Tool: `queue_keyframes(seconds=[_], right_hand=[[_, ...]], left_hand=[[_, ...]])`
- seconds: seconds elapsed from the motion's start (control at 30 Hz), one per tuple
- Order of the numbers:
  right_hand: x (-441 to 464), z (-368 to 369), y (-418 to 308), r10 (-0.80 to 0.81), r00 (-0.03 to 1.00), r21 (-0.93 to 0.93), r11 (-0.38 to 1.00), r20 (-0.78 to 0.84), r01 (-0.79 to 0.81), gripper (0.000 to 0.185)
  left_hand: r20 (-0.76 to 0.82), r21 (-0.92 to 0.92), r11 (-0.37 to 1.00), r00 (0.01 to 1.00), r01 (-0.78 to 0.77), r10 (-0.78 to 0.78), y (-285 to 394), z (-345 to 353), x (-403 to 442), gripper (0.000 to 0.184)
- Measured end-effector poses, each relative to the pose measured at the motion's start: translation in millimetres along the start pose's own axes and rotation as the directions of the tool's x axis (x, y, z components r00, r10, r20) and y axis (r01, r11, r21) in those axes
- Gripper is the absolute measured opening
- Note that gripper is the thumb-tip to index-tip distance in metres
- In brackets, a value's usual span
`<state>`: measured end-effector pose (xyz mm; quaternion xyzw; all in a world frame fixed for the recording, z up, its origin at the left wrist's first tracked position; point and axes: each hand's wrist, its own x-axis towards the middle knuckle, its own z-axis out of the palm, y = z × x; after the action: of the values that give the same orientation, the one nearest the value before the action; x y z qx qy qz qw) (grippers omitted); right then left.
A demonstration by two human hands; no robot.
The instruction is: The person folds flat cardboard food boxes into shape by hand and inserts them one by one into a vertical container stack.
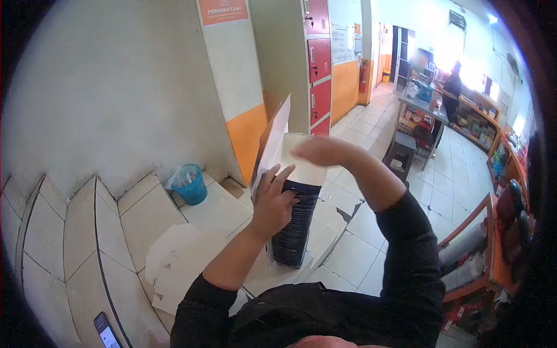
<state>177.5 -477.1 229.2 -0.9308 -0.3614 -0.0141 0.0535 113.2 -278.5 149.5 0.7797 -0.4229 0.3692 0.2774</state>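
Observation:
In front of my body stands a tall dark navy stack with many thin ridged edges (292, 232). Pale sheets or flaps rise from its top: one upright white panel (272, 139) at the left and another white surface (307, 171) behind. My left hand (274, 200) rests on the panel and the top of the stack with its fingers spread. Above the rear white surface is my right hand (319, 152), smeared by motion, its fingers hard to make out. Whether it touches the white surface cannot be told.
Tiled steps (81, 232) run along the left, with a phone (107, 330) on them. A blue bin (190, 187) stands near the wall. Torn white sheets (180, 261) lie beside the stack. Red lockers (319, 61) are ahead; a person (451, 90) stands by a metal table (423, 104).

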Motion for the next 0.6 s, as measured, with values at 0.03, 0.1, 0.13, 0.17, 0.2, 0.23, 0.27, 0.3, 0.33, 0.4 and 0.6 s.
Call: queue_keyframes(seconds=[0.03, 0.1, 0.13, 0.17, 0.2, 0.23, 0.27, 0.3, 0.33, 0.4, 0.6], right_hand=[[7.9, -11.9, -5.2, 0.252, 0.963, -0.020, 0.967, -0.093, -0.255, 0.040], [28.2, 9.8, 27.7, 0.333, 0.932, -0.111, 0.930, -0.139, -0.349, 0.048], [39.4, 24.7, 43.1, 0.370, 0.914, -0.154, 0.906, -0.168, -0.395, 0.054], [45.9, 36.5, 52.0, 0.389, 0.908, -0.140, 0.901, -0.156, -0.411, 0.058], [50.0, 45.7, 56.2, 0.408, 0.901, -0.128, 0.896, -0.145, -0.426, 0.063], [53.3, 53.1, 61.9, 0.426, 0.895, -0.118, 0.890, -0.130, -0.441, 0.068], [54.3, 51.4, 59.9, 0.437, 0.893, -0.125, 0.885, -0.108, -0.449, 0.069], [54.9, 49.5, 56.9, 0.449, 0.890, -0.133, 0.880, -0.082, -0.456, 0.071], [55.4, 50.2, 54.6, 0.461, 0.886, -0.139, 0.875, -0.055, -0.464, 0.073], [59.7, 50.6, 58.9, 0.473, 0.881, -0.142, 0.870, -0.027, -0.471, 0.074], [61.3, 43.5, 56.9, 0.510, 0.859, -0.187, 0.848, 0.037, -0.496, 0.074]], left_hand=[[0.007, 0.037, 0.999, 1.000, -0.016, 0.015, 1.1, -1.7, 2.6, 0.010], [0.043, -0.046, 0.998, 0.998, -0.043, 0.045, -5.4, 4.7, 0.3, 0.010], [0.035, -0.062, 0.996, 0.997, -0.062, 0.064, -7.8, 7.0, -1.0, 0.011], [0.028, -0.077, 0.994, 0.996, -0.082, 0.084, -10.0, 8.2, -1.9, 0.012], [0.021, -0.090, 0.993, 0.996, -0.080, 0.083, -10.1, 10.2, -2.7, 0.011], [0.020, -0.080, 0.994, 0.997, -0.079, 0.080, -11.0, 9.8, -3.3, 0.012], [0.017, -0.072, 0.995, 0.997, -0.073, 0.075, -11.2, 10.2, -4.1, 0.013], [0.013, -0.066, 0.996, 0.998, -0.065, 0.066, -10.9, 11.1, -4.9, 0.014], [0.004, -0.064, 0.996, 0.998, -0.064, 0.065, -10.1, 12.1, -5.4, 0.014], [-0.009, -0.058, 0.996, 0.998, -0.069, 0.069, -9.2, 13.7, -4.4, 0.015], [-0.057, -0.027, 0.999, 0.998, -0.041, 0.040, -7.9, 17.9, -6.7, 0.014]])
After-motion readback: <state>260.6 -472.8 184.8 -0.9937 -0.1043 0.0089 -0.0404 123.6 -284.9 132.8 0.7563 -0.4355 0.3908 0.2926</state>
